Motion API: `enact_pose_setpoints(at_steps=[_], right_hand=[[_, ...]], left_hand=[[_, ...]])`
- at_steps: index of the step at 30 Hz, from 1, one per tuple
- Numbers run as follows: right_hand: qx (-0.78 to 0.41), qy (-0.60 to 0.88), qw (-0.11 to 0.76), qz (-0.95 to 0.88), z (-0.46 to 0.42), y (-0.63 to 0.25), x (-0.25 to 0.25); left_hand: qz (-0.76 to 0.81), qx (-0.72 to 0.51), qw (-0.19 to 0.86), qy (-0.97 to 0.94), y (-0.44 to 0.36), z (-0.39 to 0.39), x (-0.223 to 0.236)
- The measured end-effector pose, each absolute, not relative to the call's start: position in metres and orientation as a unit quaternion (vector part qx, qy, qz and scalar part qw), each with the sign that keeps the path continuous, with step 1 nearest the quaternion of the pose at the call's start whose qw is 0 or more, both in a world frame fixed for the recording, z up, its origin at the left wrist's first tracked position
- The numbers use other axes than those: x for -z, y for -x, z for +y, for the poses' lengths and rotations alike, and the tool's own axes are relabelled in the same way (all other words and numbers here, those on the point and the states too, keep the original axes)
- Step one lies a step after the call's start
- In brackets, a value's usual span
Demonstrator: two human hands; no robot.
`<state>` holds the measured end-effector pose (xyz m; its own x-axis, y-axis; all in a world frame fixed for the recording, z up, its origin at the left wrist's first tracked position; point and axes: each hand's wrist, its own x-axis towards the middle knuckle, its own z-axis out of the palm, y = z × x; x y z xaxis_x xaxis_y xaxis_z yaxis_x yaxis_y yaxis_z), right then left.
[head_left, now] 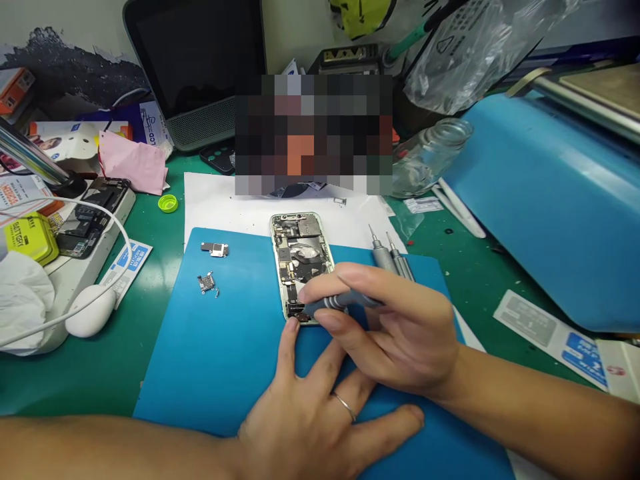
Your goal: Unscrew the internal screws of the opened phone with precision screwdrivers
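An opened smartphone lies on a blue mat, its inner parts exposed. My right hand is closed around a grey screwdriver, which points at the phone's lower end; its tip is hard to make out there. Spread on the mat, my left hand wears a ring and has one fingertip at the phone's bottom edge. Left of the phone lie a small metal bracket part and another small part with tiny pieces beside it. Two more screwdrivers rest to the right.
A white power strip with another opened phone on it stands at left, near a white mouse-like object. Behind are a dark screen device and a glass jar. White tweezers and a curled blue sheet are at right.
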<state>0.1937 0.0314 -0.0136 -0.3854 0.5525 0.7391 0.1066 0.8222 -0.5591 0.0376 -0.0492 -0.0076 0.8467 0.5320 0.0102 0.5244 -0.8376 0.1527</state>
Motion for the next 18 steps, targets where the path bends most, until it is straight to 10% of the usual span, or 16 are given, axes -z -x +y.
enact_pose_setpoints(at_steps=[18], right_hand=[[-0.168, 0.165, 0.512, -0.826, 0.0370, -0.1897, 0.0102]], left_hand=[[0.300, -0.091, -0.003, -0.950, -0.0379, -0.0505, 0.0139]])
